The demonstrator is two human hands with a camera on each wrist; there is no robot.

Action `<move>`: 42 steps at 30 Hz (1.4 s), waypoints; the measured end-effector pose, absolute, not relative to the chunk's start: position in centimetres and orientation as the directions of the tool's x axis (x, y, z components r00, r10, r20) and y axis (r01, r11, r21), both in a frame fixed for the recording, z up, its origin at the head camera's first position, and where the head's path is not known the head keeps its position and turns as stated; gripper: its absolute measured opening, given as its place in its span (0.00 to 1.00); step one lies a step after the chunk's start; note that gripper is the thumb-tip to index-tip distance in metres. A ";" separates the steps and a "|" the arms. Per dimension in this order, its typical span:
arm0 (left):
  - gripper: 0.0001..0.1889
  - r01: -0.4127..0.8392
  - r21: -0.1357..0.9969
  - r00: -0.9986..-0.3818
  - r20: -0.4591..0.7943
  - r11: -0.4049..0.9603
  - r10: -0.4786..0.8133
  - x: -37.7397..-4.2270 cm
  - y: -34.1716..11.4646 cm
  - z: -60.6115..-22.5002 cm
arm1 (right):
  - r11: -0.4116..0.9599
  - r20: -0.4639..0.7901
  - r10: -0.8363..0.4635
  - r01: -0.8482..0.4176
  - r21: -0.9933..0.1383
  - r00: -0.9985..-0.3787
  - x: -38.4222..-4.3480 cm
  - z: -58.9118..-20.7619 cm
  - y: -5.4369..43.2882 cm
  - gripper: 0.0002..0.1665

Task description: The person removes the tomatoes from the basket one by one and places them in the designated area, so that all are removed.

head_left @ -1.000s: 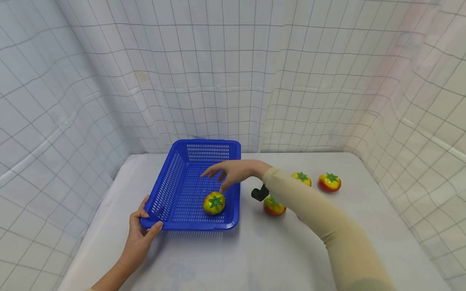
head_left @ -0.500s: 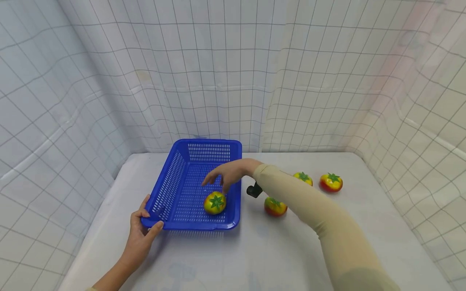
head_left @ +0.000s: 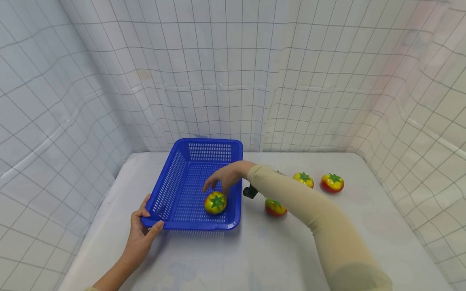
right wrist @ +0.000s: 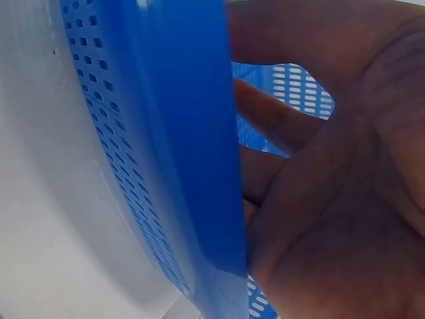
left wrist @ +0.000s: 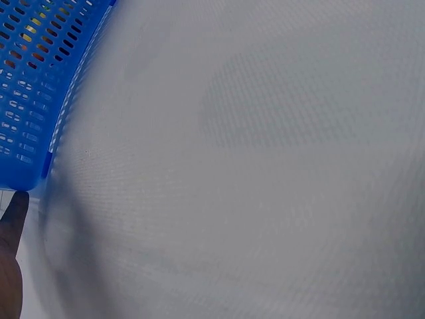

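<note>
A blue perforated plastic basket [head_left: 182,190] stands on the white table, its near-left corner gripped by my left hand [head_left: 140,240], thumb over the front rim and fingers along the side. Inside, toward the near right, sits a yellow-and-red tomato [head_left: 215,203] with a green star-shaped leaf top. My right hand [head_left: 229,176] reaches over the right rim, just behind this tomato, fingers loosely bent and spread. Whether a fingertip touches the tomato is hard to tell. In the right wrist view the basket wall [right wrist: 179,133] hides the fingertips of the right hand [right wrist: 332,179].
Right of the basket, a tomato [head_left: 275,207] lies partly under the right sleeve [head_left: 291,196]. Another tomato [head_left: 303,179] is farther back, with one more tomato [head_left: 332,183] to its right. A dark wrist camera [head_left: 250,191] hangs under the right wrist. White gridded curtains [head_left: 218,81] enclose the table.
My right hand has shifted slightly, its fingers lower and nearer the tomato in the basket. The left hand, basket and tomatoes stay put; the view has drifted slightly.
</note>
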State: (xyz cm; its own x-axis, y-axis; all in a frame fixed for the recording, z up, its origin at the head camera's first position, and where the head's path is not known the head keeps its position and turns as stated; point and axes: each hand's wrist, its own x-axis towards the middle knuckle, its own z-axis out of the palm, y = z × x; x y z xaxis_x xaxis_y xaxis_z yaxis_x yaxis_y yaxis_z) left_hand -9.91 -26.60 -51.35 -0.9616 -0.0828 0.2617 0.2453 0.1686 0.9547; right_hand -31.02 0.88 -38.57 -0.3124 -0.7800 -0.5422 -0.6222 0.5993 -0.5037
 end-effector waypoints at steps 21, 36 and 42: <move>0.20 0.250 0.954 -0.960 0.266 0.164 -0.083 -9.9 -26.6 -51.3 | 0.588 -0.594 -0.756 -0.682 -0.434 -0.274 -30.3 -40.0 0.1 0.46; 0.20 0.227 0.952 -0.965 0.249 0.206 -0.085 -9.8 -26.6 -51.2 | 0.572 -0.595 -0.758 -0.711 -0.409 -0.267 -30.0 -40.2 0.0 0.46; 0.20 0.228 0.954 -0.964 0.249 0.197 -0.089 -9.7 -26.5 -51.2 | 0.572 -0.589 -0.762 -0.705 -0.419 -0.268 -29.9 -40.2 0.0 0.46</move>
